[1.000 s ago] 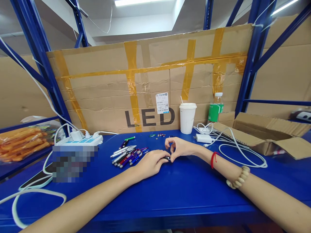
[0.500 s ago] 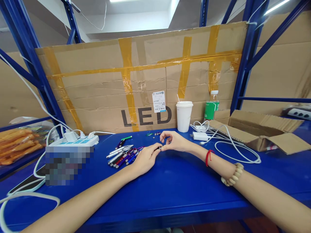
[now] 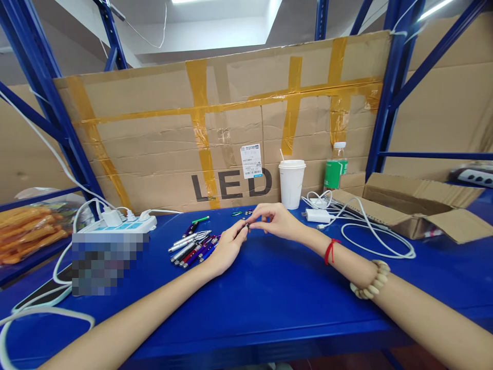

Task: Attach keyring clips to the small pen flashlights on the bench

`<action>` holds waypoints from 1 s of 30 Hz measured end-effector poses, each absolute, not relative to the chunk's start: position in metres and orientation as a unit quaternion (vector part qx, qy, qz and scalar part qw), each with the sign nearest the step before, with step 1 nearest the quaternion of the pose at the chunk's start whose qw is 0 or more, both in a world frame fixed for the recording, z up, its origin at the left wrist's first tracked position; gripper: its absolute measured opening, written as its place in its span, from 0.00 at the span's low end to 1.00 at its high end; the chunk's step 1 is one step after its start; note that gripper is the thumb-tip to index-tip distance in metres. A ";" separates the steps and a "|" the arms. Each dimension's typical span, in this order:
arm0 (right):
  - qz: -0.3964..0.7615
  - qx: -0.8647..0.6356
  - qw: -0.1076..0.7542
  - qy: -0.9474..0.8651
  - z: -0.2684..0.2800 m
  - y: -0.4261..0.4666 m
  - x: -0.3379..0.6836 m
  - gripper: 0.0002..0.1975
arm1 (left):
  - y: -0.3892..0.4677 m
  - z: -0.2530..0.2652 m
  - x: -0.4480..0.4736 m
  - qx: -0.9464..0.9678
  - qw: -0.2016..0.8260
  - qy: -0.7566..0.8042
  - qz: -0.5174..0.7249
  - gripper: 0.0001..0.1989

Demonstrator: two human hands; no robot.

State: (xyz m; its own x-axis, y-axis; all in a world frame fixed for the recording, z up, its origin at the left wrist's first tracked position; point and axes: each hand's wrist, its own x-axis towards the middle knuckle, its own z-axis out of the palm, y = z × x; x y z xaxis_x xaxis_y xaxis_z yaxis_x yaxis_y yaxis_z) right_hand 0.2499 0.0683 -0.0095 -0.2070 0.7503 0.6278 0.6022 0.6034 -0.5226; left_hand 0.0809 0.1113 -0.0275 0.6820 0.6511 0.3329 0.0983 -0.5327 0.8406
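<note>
My left hand [image 3: 225,251] is closed, its thumb and fingertips around a small dark piece [image 3: 247,225] that is mostly hidden. My right hand [image 3: 278,221] meets it from the right, thumb and forefinger pinched at the end of the same piece. Left of my left hand lies a pile of slim metallic pen-like tubes [image 3: 191,248] in silver, red, purple and blue. A green tube [image 3: 201,219] rests behind that pile. Just beyond my fingertips are a few tiny parts, one of them a small green piece [image 3: 236,213].
A white lidded cup [image 3: 291,185] with a straw and a green-labelled bottle [image 3: 335,169] stand at the back. White cables [image 3: 379,252] and an open cardboard box [image 3: 408,210] lie to the right. A white power strip [image 3: 134,224] sits on the left, before a taped cardboard wall [image 3: 162,154].
Both hands have shifted slightly left and up. My right thumb and forefinger have closed together onto the small piece at my left fingertips.
</note>
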 end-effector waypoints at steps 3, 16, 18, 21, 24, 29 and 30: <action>0.078 -0.454 0.445 -0.768 -0.008 0.065 0.249 0.09 | 0.113 -0.031 0.081 0.797 0.471 0.218 0.308 0.11; 0.206 -0.484 0.447 -0.724 -0.004 0.064 0.247 0.14 | 0.109 -0.027 0.077 0.870 0.331 0.213 0.296 0.14; 0.241 -0.491 0.443 -0.710 -0.005 0.066 0.248 0.16 | 0.110 -0.028 0.077 0.880 0.314 0.205 0.291 0.14; 0.290 -0.503 0.443 -0.683 -0.007 0.068 0.249 0.19 | 0.112 -0.030 0.077 0.892 0.287 0.197 0.289 0.14; 0.308 -0.527 0.442 -0.657 -0.008 0.069 0.249 0.21 | 0.114 -0.032 0.077 0.895 0.269 0.203 0.292 0.13; 0.325 -0.555 0.437 -0.629 -0.008 0.067 0.247 0.22 | 0.112 -0.032 0.076 0.891 0.264 0.215 0.301 0.12; 0.329 -0.557 0.441 -0.622 -0.008 0.066 0.247 0.23 | 0.112 -0.031 0.076 0.889 0.268 0.215 0.304 0.12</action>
